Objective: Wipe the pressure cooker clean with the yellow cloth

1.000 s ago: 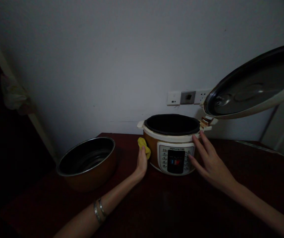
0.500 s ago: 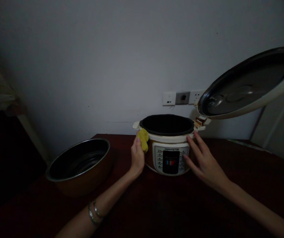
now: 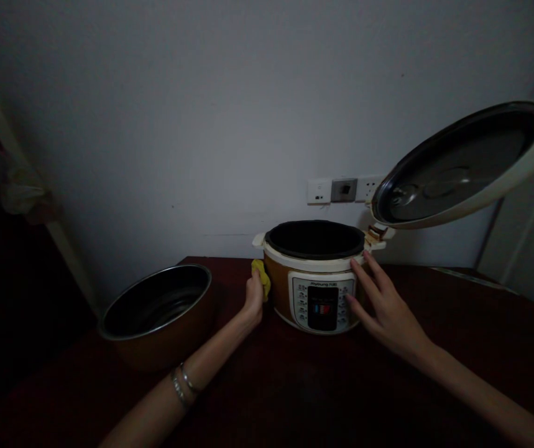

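Observation:
An electric pressure cooker [image 3: 316, 283] with a brown body, white rim and front control panel stands on a dark red table [image 3: 322, 386]. Its hinged lid [image 3: 462, 165] is swung up to the right, and the cavity is dark and without its pot. My left hand [image 3: 253, 297] is closed on a yellow cloth [image 3: 262, 279] and presses it against the cooker's left side. My right hand [image 3: 385, 305] rests with fingers spread on the cooker's right front, fingertips at the rim.
A metal inner pot [image 3: 159, 311] sits on the table to the left of the cooker. Wall sockets [image 3: 344, 190] are mounted on the white wall behind. A dark area lies at the far left, a pale door at the right.
My left hand with the yellow cloth rose to the cooker's rim half a second ago and has now come back down along the left side. My right hand stayed on the cooker.

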`<state>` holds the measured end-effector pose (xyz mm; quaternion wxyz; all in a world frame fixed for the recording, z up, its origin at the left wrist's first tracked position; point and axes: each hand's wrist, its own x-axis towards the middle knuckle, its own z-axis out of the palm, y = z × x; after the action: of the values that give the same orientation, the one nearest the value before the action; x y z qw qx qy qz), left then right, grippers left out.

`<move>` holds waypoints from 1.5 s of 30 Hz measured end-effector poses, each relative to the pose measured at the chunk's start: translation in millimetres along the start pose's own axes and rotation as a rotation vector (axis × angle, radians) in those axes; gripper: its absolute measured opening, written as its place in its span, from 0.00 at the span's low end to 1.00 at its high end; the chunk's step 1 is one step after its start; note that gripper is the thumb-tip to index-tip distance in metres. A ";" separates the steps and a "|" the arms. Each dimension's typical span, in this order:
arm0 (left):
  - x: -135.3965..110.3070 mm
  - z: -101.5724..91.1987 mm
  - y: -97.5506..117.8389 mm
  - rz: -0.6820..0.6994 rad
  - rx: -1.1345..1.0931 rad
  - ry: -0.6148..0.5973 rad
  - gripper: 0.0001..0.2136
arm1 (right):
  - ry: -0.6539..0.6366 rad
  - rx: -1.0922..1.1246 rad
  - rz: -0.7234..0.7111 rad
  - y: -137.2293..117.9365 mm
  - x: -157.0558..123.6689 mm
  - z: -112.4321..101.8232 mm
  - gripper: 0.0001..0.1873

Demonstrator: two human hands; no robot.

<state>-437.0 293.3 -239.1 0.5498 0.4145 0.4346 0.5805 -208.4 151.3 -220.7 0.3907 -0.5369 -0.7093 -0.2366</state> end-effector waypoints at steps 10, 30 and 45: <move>-2.5 19.8 39.1 0.313 0.072 -0.071 0.17 | 0.007 0.005 -0.002 0.6 0.0 1.8 0.37; -26.2 12.8 29.0 0.018 -0.160 -0.172 0.21 | 0.017 0.000 0.022 -0.8 -1.6 3.1 0.38; -59.8 18.1 48.0 -0.391 -0.253 -0.193 0.16 | 0.005 0.009 0.024 -1.1 -1.1 2.2 0.38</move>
<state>-429.9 233.7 -188.2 0.7381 0.3039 0.3759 0.4707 -209.9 151.9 -222.8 0.3975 -0.5433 -0.7028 -0.2301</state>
